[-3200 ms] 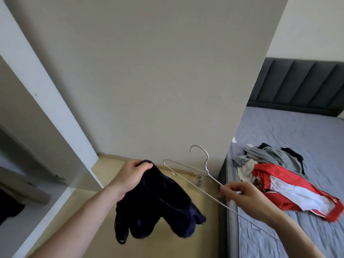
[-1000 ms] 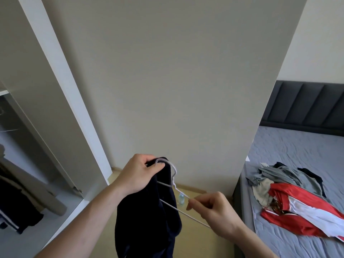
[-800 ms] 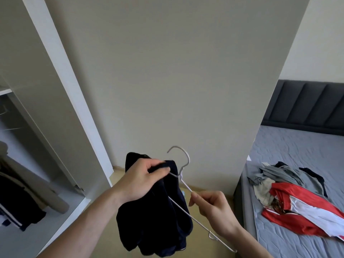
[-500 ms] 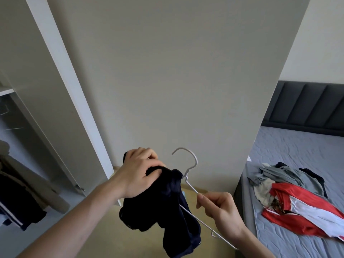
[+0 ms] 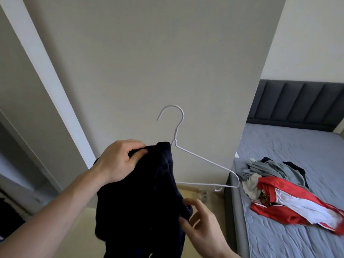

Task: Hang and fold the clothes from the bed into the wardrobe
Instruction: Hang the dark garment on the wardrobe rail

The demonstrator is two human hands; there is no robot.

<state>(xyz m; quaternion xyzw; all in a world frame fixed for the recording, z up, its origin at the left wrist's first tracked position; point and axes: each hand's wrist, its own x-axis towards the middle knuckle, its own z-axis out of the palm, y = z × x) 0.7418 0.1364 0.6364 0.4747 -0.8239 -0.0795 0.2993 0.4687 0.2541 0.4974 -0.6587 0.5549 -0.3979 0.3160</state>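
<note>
While the left hand point(image 5: 119, 162) pinches the dark navy garment point(image 5: 141, 198) bunched over the thin white wire hanger point(image 5: 201, 159), the right hand point(image 5: 202, 226), fingers loosely spread, touches the hem below — best smooth the cloth evenly across before hanging.

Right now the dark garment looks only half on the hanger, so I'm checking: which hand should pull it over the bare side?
Right hand. Its fingers already touch the dark garment below the hanger's bare arm, while the left hand grips the top.
</note>
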